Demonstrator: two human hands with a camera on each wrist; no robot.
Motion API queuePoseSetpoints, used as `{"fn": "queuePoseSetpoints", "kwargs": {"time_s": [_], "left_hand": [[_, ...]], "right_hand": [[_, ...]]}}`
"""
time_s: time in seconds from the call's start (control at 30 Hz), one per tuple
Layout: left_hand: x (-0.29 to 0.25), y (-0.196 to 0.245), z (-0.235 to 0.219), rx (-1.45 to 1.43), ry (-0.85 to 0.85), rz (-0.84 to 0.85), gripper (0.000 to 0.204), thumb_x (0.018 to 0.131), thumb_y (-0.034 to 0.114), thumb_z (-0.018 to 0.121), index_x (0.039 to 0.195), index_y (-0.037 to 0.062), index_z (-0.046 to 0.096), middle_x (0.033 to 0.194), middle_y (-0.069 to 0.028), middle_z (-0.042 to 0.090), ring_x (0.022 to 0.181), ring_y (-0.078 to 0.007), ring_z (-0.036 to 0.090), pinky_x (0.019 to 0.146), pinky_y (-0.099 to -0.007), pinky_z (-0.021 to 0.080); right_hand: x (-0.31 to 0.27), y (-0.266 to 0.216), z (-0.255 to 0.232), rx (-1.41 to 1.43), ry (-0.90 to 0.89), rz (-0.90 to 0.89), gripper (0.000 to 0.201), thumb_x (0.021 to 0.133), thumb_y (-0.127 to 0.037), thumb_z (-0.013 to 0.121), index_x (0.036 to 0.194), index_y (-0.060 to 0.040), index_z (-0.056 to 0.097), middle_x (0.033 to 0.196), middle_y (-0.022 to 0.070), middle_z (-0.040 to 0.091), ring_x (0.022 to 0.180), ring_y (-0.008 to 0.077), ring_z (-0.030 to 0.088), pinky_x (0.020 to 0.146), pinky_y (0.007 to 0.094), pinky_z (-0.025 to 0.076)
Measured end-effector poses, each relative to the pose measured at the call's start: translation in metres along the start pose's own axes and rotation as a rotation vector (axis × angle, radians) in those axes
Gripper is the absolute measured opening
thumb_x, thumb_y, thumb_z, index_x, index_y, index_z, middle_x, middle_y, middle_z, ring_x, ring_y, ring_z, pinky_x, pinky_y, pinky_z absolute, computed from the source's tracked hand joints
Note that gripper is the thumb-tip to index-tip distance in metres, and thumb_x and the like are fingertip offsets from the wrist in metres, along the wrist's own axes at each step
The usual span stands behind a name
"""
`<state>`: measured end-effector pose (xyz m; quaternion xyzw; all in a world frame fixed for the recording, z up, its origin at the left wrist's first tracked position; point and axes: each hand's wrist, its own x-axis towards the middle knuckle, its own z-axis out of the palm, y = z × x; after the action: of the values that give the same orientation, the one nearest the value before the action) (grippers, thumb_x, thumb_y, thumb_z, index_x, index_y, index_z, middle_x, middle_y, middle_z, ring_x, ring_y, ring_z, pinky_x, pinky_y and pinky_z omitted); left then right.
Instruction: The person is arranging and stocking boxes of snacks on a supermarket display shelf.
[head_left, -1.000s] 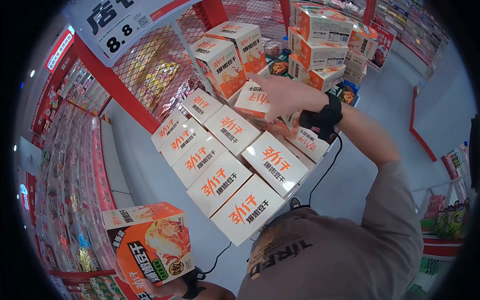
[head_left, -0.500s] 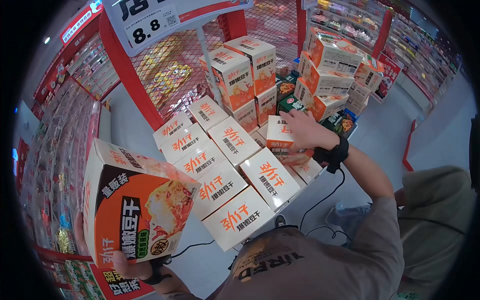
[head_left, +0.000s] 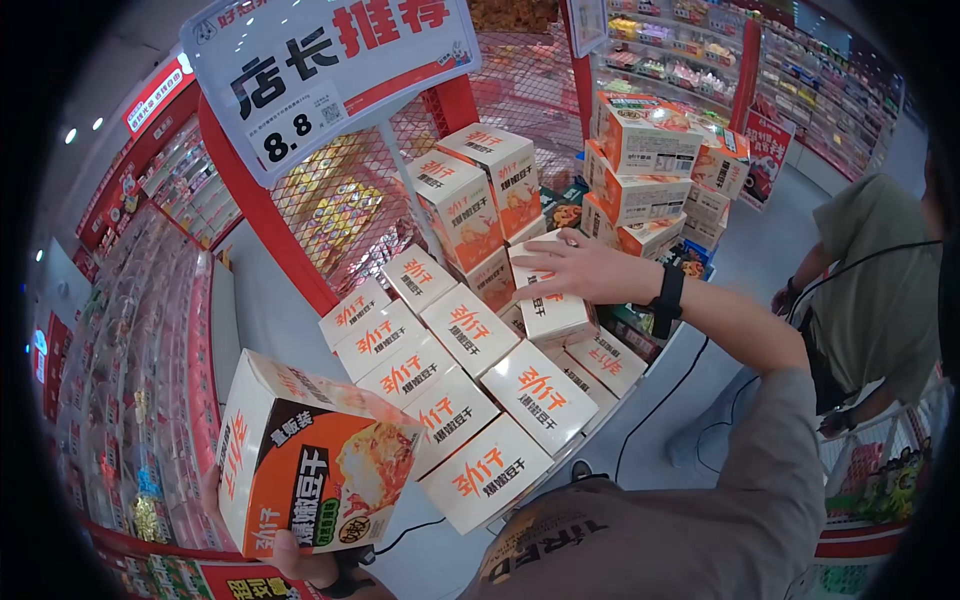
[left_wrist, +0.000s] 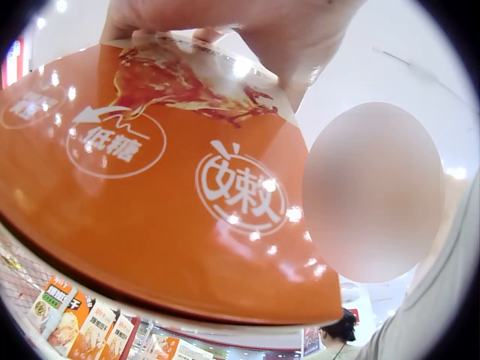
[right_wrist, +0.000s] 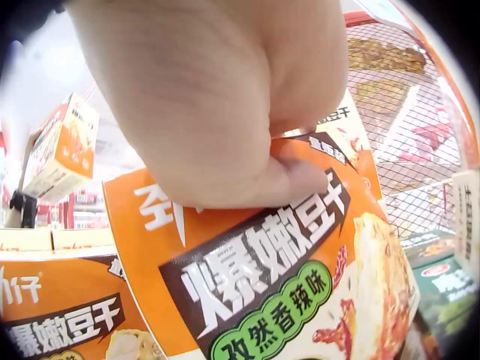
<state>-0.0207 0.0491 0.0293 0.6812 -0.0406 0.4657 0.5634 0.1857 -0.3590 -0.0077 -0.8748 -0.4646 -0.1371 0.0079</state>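
An orange and white snack box (head_left: 330, 460) is gripped from below and behind by my left hand (head_left: 300, 560), thumb on its lower front edge. The left wrist view has its orange panel (left_wrist: 150, 187) close up, under the left hand (left_wrist: 240, 30). At the back of the display, my right hand (head_left: 600, 272) holds another box (head_left: 550, 310) over its top, fingers spread across the white face. Seen from the right wrist, the thumb of the right hand (right_wrist: 217, 97) presses the orange front of that box (right_wrist: 255, 262). The box stands slightly tilted among the others.
Rows of white-topped boxes (head_left: 465, 325) cover the display. Taller stacks stand behind, with more boxes (head_left: 650, 150) at the back right. A price sign (head_left: 330, 80) rises at the back left before red mesh. A person (head_left: 880, 270) is at the right; a black cable (head_left: 660, 400) hangs nearby.
My left hand has raised its box from the lower left and turned it. The box under my right hand has shifted and turned among the stacks. The person at the right has come into view.
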Motion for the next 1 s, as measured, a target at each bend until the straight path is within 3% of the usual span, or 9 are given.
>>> {"fn": "queuePoseSetpoints", "kwargs": {"time_s": [0.2,0.23,0.33,0.37,0.47,0.57,0.63,0.87,1.0], "left_hand": [[-0.008,0.002,-0.021,0.043,0.000,-0.067,0.083,0.076,0.044,0.056,0.140,-0.0027,0.032,0.122,-0.0226,0.052,0.104,-0.0293,0.061,0.085,-0.0384,0.053],[-0.008,-0.002,-0.026,0.052,0.010,-0.064,0.083,0.076,0.044,0.056,0.140,-0.0027,0.032,0.122,-0.0223,0.052,0.104,-0.0292,0.061,0.085,-0.0386,0.053],[-0.012,-0.012,-0.032,0.090,0.030,-0.056,0.082,0.076,0.044,0.057,0.139,-0.0028,0.033,0.122,-0.0214,0.051,0.106,-0.0288,0.060,0.086,-0.0391,0.053],[-0.012,-0.013,-0.030,0.110,0.032,-0.047,0.082,0.075,0.044,0.057,0.139,-0.0030,0.034,0.123,-0.0211,0.051,0.106,-0.0287,0.060,0.086,-0.0394,0.053],[-0.013,-0.013,-0.011,0.127,0.079,-0.074,0.083,0.075,0.049,0.054,0.134,-0.0071,0.037,0.127,-0.0195,0.044,0.110,-0.0290,0.056,0.089,-0.0406,0.049],[-0.017,-0.007,0.009,0.041,0.106,-0.080,0.082,0.076,0.048,0.053,0.136,-0.0064,0.036,0.127,-0.0195,0.045,0.109,-0.0288,0.057,0.086,-0.0403,0.051],[-0.016,-0.012,0.003,0.007,0.103,-0.085,0.083,0.076,0.048,0.052,0.136,-0.0059,0.036,0.127,-0.0197,0.045,0.107,-0.0291,0.058,0.086,-0.0405,0.051],[-0.017,-0.010,0.004,-0.036,0.134,-0.146,0.086,0.069,0.045,0.058,0.135,-0.0063,0.036,0.122,-0.0230,0.050,0.106,-0.0299,0.059,0.086,-0.0408,0.052],[-0.019,-0.019,-0.009,0.015,0.085,-0.124,0.087,0.069,0.045,0.058,0.135,-0.0058,0.035,0.122,-0.0235,0.050,0.106,-0.0301,0.059,0.086,-0.0407,0.052]], "right_hand": [[-0.017,-0.007,0.009,0.240,0.059,0.297,0.054,0.081,0.006,0.059,0.124,-0.0266,0.063,0.150,0.0073,0.038,0.142,0.0273,0.030,0.108,0.0492,0.022],[-0.019,-0.014,0.005,0.307,0.114,0.361,0.036,0.083,0.001,0.054,0.111,-0.0152,0.070,0.148,0.0156,0.040,0.141,0.0311,0.030,0.106,0.0549,0.027],[-0.013,-0.049,-0.002,0.224,0.236,0.534,0.025,0.088,-0.017,0.056,0.107,-0.0061,0.068,0.144,0.0211,0.041,0.140,0.0379,0.030,0.103,0.0572,0.029],[-0.006,-0.053,0.004,0.205,0.223,0.596,0.039,0.088,-0.035,0.059,0.107,-0.0010,0.064,0.140,0.0272,0.040,0.138,0.0444,0.029,0.098,0.0594,0.034],[0.030,-0.074,0.006,-0.025,0.189,0.831,0.046,0.086,-0.038,0.063,0.114,-0.0021,0.057,0.138,0.0291,0.038,0.137,0.0469,0.029,0.095,0.0612,0.038],[0.037,-0.082,0.031,-0.180,0.302,0.893,0.073,0.072,-0.044,0.074,0.126,-0.0029,0.049,0.144,0.0311,0.030,0.133,0.0488,0.031,0.085,0.0627,0.045],[0.036,-0.082,0.027,-0.074,0.319,0.923,0.084,0.063,-0.040,0.079,0.131,-0.0037,0.046,0.149,0.0296,0.021,0.132,0.0466,0.033,0.084,0.0606,0.048],[0.011,-0.052,0.026,0.448,0.353,0.618,0.073,0.060,-0.025,0.077,0.127,-0.0098,0.052,0.151,0.0272,0.024,0.131,0.0412,0.038,0.094,0.0477,0.047],[0.043,-0.037,0.042,0.531,0.390,0.515,0.057,0.068,-0.024,0.076,0.120,-0.0092,0.057,0.153,0.0249,0.024,0.132,0.0370,0.042,0.106,0.0411,0.038]]}}
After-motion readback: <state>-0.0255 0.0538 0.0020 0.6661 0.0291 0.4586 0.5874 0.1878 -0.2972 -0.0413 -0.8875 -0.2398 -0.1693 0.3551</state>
